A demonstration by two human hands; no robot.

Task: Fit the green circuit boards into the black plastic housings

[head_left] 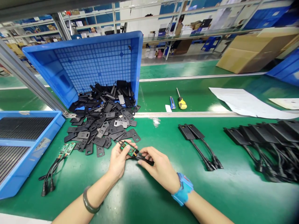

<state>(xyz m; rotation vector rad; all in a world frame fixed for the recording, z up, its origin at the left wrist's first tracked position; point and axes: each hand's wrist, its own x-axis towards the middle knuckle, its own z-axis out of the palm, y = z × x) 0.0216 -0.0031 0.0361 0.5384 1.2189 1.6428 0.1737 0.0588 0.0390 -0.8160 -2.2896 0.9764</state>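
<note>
My left hand [118, 160] pinches a small green circuit board [128, 148] just above the green mat. Closed on the board's black cable [146, 160], my right hand [158, 168] meets the left at the mat's middle. A blue strap [184, 188] wraps the right wrist; a dark bangle [88, 203] rings the left. Just beyond my fingers lies a heap of black plastic covers [102, 124], spilling from a tipped blue crate [93, 62].
Two more green boards with black cables [58, 161] lie at left beside a blue tray [21, 146]. Two finished black units [198, 143] sit right of centre, several more [263, 143] at far right. A yellow screwdriver [181, 101], blue cutter [172, 102] and papers [245, 101] lie on the conveyor.
</note>
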